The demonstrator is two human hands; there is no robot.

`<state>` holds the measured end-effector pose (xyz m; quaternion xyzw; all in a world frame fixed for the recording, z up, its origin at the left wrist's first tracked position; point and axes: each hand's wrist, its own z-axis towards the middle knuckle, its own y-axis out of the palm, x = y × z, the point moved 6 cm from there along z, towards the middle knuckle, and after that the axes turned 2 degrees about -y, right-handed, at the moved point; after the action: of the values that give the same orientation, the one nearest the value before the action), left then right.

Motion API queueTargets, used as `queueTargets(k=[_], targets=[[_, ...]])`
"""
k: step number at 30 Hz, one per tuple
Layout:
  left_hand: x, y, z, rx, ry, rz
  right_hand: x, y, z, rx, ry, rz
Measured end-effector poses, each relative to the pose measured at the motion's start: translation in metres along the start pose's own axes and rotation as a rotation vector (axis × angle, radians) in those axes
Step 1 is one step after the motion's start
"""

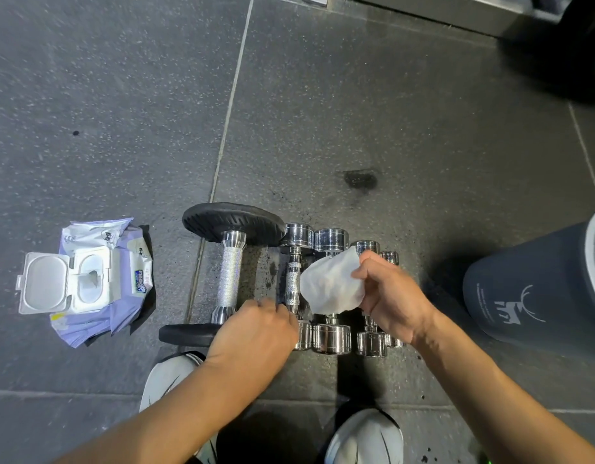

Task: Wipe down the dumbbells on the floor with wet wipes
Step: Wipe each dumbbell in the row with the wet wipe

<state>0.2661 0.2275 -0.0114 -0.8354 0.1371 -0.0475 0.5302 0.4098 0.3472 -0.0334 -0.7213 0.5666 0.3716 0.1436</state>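
While I watch through the head camera, the wipes pack [98, 283] lies far left on the floor [88, 95], its lid flipped open. Right of it sits the black dumbbell [228, 279], then a row of four chrome dumbbells [331, 338] packed side by side. The left hand [256, 329] rests over the near end of the first chrome dumbbell [293, 279], fingers curled down; I cannot tell whether they grip it. The right hand [389, 296], apart from the left, pinches a crumpled wipe [333, 286] that hides the middle handles from me. Far right stands a dark bin [523, 296] with a deer mark.
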Motion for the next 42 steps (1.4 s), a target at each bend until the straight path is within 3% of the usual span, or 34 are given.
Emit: queueTargets(k=[6, 9, 12, 15, 17, 20, 22, 24, 28, 37, 42], targets=[[-0.003, -0.005, -0.001, 0.009, -0.031, -0.035, 0.006, -0.017, 0.001, 0.048, -0.027, -0.542], [-0.001, -0.006, 0.000, 0.020, -0.025, -0.026, 0.006, -0.018, -0.002, 0.061, 0.005, -0.505], [0.000, -0.005, 0.000, 0.012, -0.013, 0.000, -0.006, -0.023, -0.008, 0.180, -0.076, -0.634], [0.001, -0.005, 0.000, 0.011, -0.010, 0.014, -0.018, -0.031, -0.010, 0.322, -0.225, -0.916], [0.001, -0.004, 0.000, 0.005, -0.009, 0.024, -0.017, -0.026, -0.009, 0.296, -0.261, -1.170], [0.001, -0.003, -0.001, -0.003, -0.009, 0.032, -0.008, -0.007, -0.011, 0.153, -0.161, -1.405], [0.001, -0.002, -0.001, -0.006, -0.009, 0.032, -0.004, 0.002, -0.012, 0.196, -0.143, -1.587], [0.001, -0.003, 0.000, -0.003, -0.009, 0.027, 0.000, 0.011, -0.009, 0.277, -0.243, -1.742], [0.001, -0.003, 0.000, 0.005, -0.004, 0.019, 0.023, 0.023, 0.007, 0.215, -0.244, -1.558], [0.001, -0.005, -0.002, 0.020, 0.004, 0.011, 0.037, 0.011, 0.044, 0.264, -0.050, -0.562], [0.001, -0.005, -0.001, 0.024, 0.002, 0.013, 0.043, 0.018, 0.033, 0.052, 0.000, -0.494]])
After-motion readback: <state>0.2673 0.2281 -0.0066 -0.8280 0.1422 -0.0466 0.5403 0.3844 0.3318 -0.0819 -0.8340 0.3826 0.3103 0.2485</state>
